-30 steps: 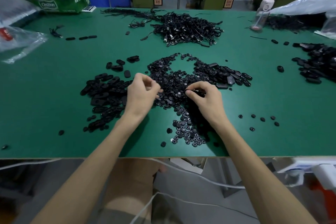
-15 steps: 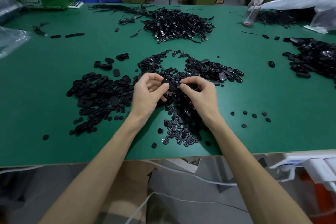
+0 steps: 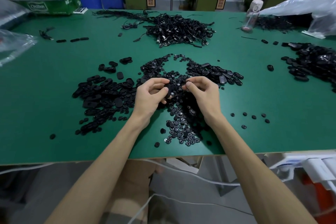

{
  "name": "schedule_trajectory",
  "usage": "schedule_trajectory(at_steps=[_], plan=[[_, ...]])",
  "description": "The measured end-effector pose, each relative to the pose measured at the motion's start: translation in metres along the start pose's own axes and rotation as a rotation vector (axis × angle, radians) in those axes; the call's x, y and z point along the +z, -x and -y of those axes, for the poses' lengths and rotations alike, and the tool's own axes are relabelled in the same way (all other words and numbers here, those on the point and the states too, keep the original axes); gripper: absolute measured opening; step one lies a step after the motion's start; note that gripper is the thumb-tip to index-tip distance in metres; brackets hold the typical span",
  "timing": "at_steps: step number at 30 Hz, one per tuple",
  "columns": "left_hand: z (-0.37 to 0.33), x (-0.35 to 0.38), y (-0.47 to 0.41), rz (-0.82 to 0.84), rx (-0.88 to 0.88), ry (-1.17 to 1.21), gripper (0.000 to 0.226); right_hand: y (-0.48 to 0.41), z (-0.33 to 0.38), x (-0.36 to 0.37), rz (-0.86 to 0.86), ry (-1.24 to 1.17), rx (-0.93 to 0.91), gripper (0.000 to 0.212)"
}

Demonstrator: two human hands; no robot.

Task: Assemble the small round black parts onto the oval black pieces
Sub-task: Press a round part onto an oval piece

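Observation:
My left hand (image 3: pixel 150 94) grips an oval black piece (image 3: pixel 170 90) between thumb and fingers, a little above the table. My right hand (image 3: pixel 201 91) is just to its right, pinching something small and dark at its fingertips (image 3: pixel 187 82); whether it is a round part I cannot tell. Under and between both hands lies a heap of small round black parts (image 3: pixel 180 129). A pile of oval black pieces (image 3: pixel 101 96) spreads to the left. More oval pieces (image 3: pixel 218 74) lie behind my right hand.
A tangle of black cables (image 3: pixel 178 29) lies at mid-back of the green table (image 3: pixel 45 123). Another dark pile (image 3: pixel 312 63) sits at the right edge. A few loose round parts (image 3: pixel 254 116) lie to the right. Plastic bags, a carton and a bottle (image 3: pixel 251 16) stand at the back.
Both hands lifted from the heap and came together; the left now holds an oval piece up, and the right fingertips have moved in beside it.

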State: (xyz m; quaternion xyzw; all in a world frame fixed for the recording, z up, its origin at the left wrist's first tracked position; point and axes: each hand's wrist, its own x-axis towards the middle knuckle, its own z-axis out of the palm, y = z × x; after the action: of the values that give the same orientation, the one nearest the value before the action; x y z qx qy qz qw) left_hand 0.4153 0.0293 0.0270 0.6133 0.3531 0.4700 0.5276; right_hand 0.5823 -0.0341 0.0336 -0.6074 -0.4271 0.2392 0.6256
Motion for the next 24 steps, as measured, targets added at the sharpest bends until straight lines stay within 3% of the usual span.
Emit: schedule_trajectory(at_steps=[3,5,8,13,24], plan=[[0.001,0.000,-0.001,0.015,-0.007,-0.019,0.021,-0.011,0.004,0.001,-0.058,-0.205,0.059,0.009],[0.002,0.000,-0.001,0.024,-0.002,-0.029,0.021,-0.018,0.006,-0.001,-0.133,-0.465,0.151,0.007],[0.002,-0.001,-0.001,0.013,-0.006,-0.024,0.020,-0.022,0.007,-0.008,-0.106,-0.744,0.259,0.009],[0.001,-0.001,-0.001,0.014,0.003,-0.010,0.023,-0.015,0.007,-0.019,-0.067,-0.658,0.189,0.010],[0.002,-0.001,-0.001,0.041,-0.011,-0.072,0.021,-0.012,0.002,-0.046,-0.115,-0.878,0.269,0.011]])
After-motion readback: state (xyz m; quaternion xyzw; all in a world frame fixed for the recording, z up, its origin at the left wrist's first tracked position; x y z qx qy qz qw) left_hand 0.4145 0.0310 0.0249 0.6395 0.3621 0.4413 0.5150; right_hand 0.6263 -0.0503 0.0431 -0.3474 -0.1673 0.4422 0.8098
